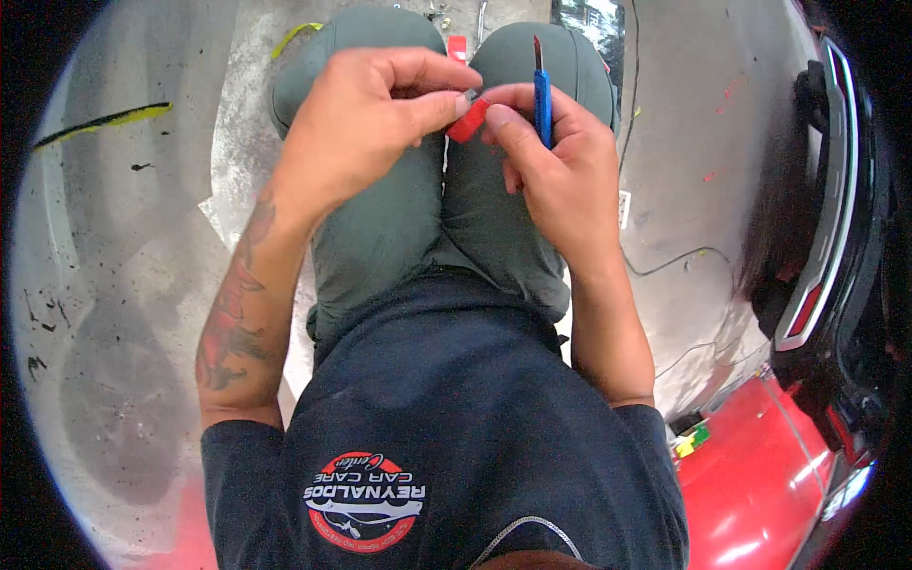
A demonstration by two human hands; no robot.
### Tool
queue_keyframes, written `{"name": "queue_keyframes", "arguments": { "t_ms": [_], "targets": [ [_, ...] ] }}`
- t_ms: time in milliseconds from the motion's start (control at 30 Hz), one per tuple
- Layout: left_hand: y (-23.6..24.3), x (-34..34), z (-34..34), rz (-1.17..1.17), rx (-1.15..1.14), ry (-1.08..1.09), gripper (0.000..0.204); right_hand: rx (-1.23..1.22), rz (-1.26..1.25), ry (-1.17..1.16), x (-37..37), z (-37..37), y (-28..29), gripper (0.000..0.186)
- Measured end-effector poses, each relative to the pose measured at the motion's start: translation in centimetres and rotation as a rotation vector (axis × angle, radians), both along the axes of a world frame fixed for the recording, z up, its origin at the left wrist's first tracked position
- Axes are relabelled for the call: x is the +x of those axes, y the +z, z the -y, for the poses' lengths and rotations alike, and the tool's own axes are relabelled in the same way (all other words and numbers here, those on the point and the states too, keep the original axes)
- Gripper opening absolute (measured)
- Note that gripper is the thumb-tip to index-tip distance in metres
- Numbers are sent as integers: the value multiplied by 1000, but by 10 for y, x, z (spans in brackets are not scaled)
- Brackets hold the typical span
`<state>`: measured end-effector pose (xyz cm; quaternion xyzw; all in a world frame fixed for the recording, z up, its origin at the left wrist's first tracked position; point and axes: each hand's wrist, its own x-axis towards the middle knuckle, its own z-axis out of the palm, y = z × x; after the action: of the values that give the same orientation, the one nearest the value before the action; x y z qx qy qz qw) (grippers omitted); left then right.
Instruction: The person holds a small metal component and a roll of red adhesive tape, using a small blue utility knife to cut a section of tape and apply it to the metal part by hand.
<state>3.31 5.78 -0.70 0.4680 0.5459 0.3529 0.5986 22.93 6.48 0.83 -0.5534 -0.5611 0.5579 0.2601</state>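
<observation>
Between my hands, above my thighs, is a short red strip (466,122), with a small grey end near my left fingertips. My left hand (380,128) pinches that grey end between thumb and index finger. My right hand (556,166) pinches the red strip with thumb and forefinger and also holds a blue cutter (542,100), upright between its fingers with the blade pointing away from me. Another red piece (457,47) shows beyond my hands, between my knees. The tips of some of my fingers are hidden.
My knees rest over a grey, stained floor (123,285) with yellow-and-black scraps (100,123) at the left. Dark cables (674,266) run on the right. Beside me are a black car part (826,209) with a light strip and a glossy red panel (750,475).
</observation>
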Motion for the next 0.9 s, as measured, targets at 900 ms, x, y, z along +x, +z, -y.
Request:
{"name": "queue_keyframes", "arguments": {
  "t_ms": [900],
  "targets": [
    [-13, 3, 21, -259, 730, -21, 21, 126, 276, 68, 7, 10, 8, 16]
  ]
}}
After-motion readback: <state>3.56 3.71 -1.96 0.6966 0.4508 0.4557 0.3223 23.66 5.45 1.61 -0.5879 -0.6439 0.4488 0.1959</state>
